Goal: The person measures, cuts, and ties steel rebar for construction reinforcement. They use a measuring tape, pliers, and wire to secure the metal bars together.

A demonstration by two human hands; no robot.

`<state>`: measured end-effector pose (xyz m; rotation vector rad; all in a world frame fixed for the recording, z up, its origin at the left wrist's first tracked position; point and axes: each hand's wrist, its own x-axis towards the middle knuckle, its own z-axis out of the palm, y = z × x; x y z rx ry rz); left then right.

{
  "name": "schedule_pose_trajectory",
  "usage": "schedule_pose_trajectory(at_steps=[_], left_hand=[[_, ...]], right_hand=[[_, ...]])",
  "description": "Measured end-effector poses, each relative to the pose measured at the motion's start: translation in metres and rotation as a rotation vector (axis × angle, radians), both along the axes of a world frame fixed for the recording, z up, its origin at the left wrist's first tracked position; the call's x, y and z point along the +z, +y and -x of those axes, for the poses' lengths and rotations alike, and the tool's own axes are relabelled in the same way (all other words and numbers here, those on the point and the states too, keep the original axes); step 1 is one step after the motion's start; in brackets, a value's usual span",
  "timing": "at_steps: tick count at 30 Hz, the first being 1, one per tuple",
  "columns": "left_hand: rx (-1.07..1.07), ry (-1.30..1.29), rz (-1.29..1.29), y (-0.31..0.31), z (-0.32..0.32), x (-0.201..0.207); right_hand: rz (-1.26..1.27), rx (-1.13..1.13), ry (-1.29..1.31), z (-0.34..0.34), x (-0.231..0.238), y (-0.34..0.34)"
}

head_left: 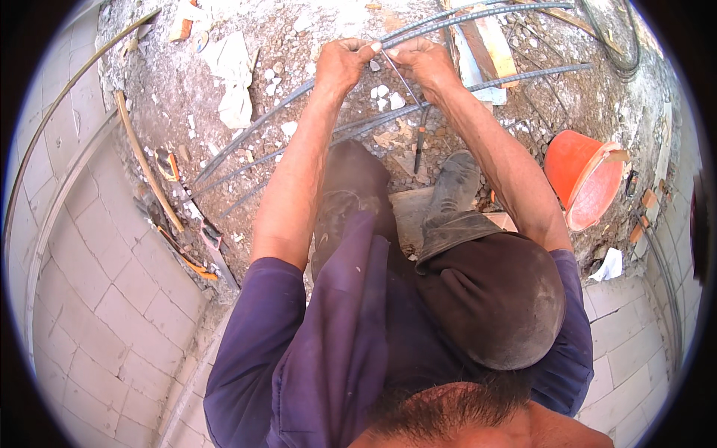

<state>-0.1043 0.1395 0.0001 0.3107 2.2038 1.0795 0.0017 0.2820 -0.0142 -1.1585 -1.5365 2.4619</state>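
Both of my arms reach forward over several ribbed steel bars (541, 73) that run slantwise above the rubble. My left hand (340, 66) is closed, its thumb and fingers pinching at the top end of a thin metal wire (402, 79). Close beside it, my right hand (427, 66) has its fingers curled at the same spot; their tips are partly hidden. From there the wire slants down to the lower bars. Below the right hand, a tool with a black and orange handle (420, 145) stands by the bars, near my boot.
An orange bucket (571, 168) lies tipped at the right. Wooden boards (489, 52) lie beyond the right hand. At the left are a crumpled white sheet (234, 82), a wooden stick (146, 160) and hand tools with orange parts (187, 257). Block walls (112, 276) rise on both sides.
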Motion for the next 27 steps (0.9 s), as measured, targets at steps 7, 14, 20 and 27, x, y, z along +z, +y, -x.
schedule_pose_trajectory(at_steps=[7, 14, 20, 27], left_hand=[[0.113, 0.087, -0.099, 0.004, -0.014, -0.007], [0.119, 0.082, -0.047, 0.008, -0.018, 0.001], [0.156, 0.037, -0.029, 0.011, -0.019, 0.005], [0.150, 0.013, -0.129, 0.012, -0.017, -0.001]], right_hand=[[-0.230, 0.130, -0.018, 0.000, 0.004, 0.001], [-0.463, 0.221, -0.001, -0.007, -0.001, 0.001], [-0.887, 0.186, 0.072, -0.016, 0.005, -0.005], [-1.335, 0.441, 0.136, -0.016, 0.025, 0.004]])
